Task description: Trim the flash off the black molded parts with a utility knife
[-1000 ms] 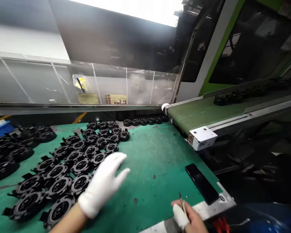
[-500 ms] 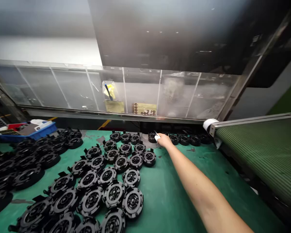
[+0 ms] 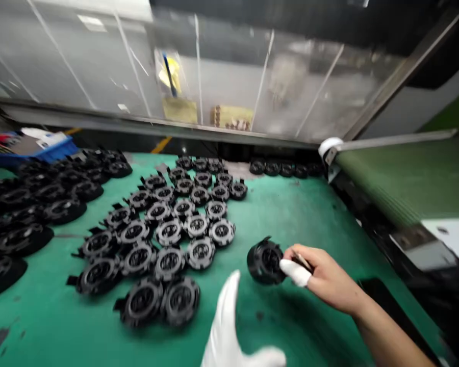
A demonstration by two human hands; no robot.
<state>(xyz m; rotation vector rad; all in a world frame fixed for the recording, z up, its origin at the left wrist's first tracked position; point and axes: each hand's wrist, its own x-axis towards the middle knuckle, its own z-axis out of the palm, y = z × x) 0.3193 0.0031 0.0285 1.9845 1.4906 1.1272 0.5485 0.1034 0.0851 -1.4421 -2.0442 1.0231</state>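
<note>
Over the green table (image 3: 290, 214), seen from the head camera, the right hand (image 3: 325, 278), its thumb wrapped in white, pinches a round black part (image 3: 263, 262) along with a thin tool (image 3: 303, 261). Just below and left of that part, the white-gloved left hand (image 3: 227, 334) has its fingers spread loose. Farther left, similar parts (image 3: 170, 231) lie clustered; a conveyor belt (image 3: 413, 176) stands at right.

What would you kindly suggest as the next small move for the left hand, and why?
I would probably bring the left hand up to steady the black round part: that hand is open, gloved and close by, while the right hand holds both the part and a thin tool, so a second hold might free the tool.
</note>
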